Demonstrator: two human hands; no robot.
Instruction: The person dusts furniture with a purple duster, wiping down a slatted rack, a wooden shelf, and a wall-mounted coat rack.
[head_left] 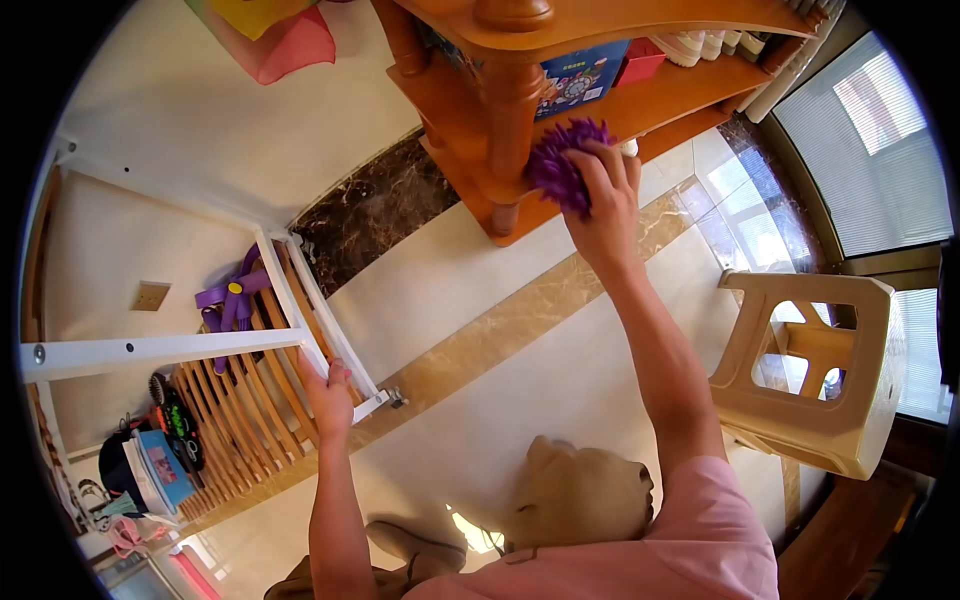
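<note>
Purple duster: a shaggy purple duster (pixel 562 170), in the right hand (pixel 605 185), against the turned post (pixel 510 125) at the near-left corner of the wooden shelf (pixel 690 100).
Duster orientation: tufts point outward, mainly far and left; compact clump, slightly longer from far to near; exact axis hidden by the hand.
Right fingers: curled over the duster's right side, gripping it.
Right arm: extended far, running slightly left from shoulder to hand; back of the hand up.
Left hand (pixel 328 395): at the near end of the white rack frame (pixel 170 347), touching it; fingers partly hidden, grip cannot be told.
Left arm: reaches far, nearly straight.
Wooden shelf, contents: blue box (pixel 582 80) just right of the post, red box (pixel 640 62) beside it, shoes (pixel 690 45) farther right.
Rack, contents: purple strapped item (pixel 235 290) at the far end of the slats (pixel 235 410); blue-and-white item (pixel 163 465) near left.
Right side: beige plastic stool (pixel 870 370) on its side on the tiled floor (pixel 480 400), well apart from the duster.
</note>
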